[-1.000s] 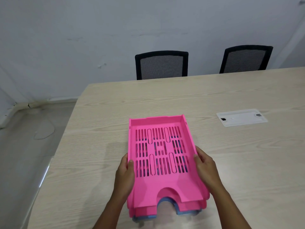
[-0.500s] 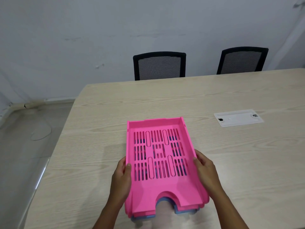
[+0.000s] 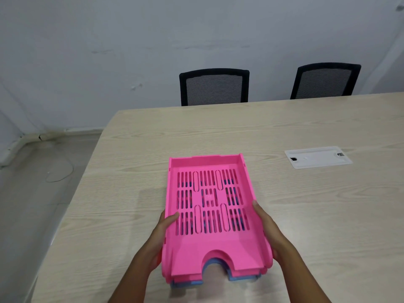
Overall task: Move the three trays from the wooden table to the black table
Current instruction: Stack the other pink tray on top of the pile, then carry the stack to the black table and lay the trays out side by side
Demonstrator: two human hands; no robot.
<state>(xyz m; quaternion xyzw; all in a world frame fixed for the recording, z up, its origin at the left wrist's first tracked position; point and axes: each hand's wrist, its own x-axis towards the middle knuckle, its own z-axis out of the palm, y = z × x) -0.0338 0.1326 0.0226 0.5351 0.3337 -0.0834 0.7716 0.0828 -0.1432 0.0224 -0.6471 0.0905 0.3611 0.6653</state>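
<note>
Here, left hand (image 3: 158,235) and right hand (image 3: 270,230) clasp the tray stack (image 3: 209,217) sides.

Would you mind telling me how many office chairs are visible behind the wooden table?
2. One black mesh-backed office chair stands behind the table's far edge near the middle; the other stands to its right. More may sit outside the frame.

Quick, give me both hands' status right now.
Left hand: closed on the left side of the pink tray stack.
Right hand: closed on the stack's right side.
</note>
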